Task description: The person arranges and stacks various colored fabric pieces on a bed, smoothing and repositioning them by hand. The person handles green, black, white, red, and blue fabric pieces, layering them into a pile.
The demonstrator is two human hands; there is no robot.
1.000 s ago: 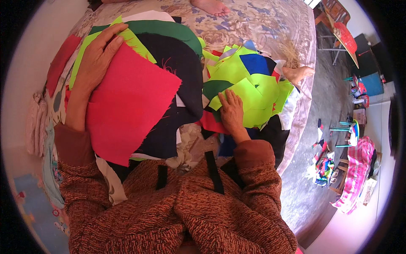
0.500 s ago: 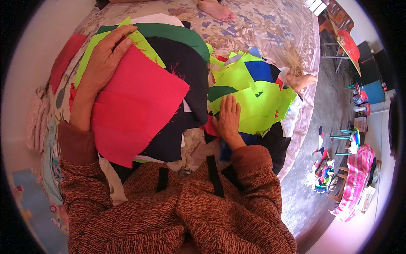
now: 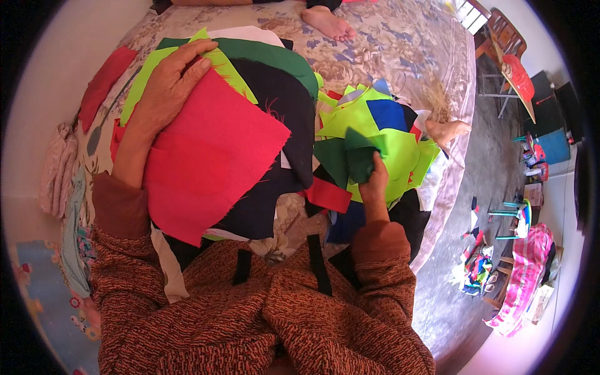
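My left hand (image 3: 164, 97) lies flat along the upper left edge of a large red cloth piece (image 3: 212, 159), its fingers reaching over a lime cloth piece (image 3: 232, 76). Beneath these, dark green cloth (image 3: 278, 57) and black cloth (image 3: 294, 119) form a tall stack. Over the smaller heap to the right, my right hand (image 3: 375, 187) pinches a dark green cloth scrap (image 3: 360, 161), whose far part is lifted and folded. Around it lie lime scraps (image 3: 403, 156), a blue scrap (image 3: 385, 114) and a red strip (image 3: 329, 195).
All this rests on a flowered bedspread (image 3: 400, 53). Another person's bare feet show at the far edge (image 3: 329, 24) and beside the right heap (image 3: 447, 130). Down on the floor at right are a pile of scraps (image 3: 478, 269), a stool (image 3: 522, 219) and a pink checked cloth (image 3: 528, 272).
My right hand has gone from lying flat on the lime scraps to gripping the dark green scrap and lifting it. The red strip now shows more. My left hand stays on the stack.
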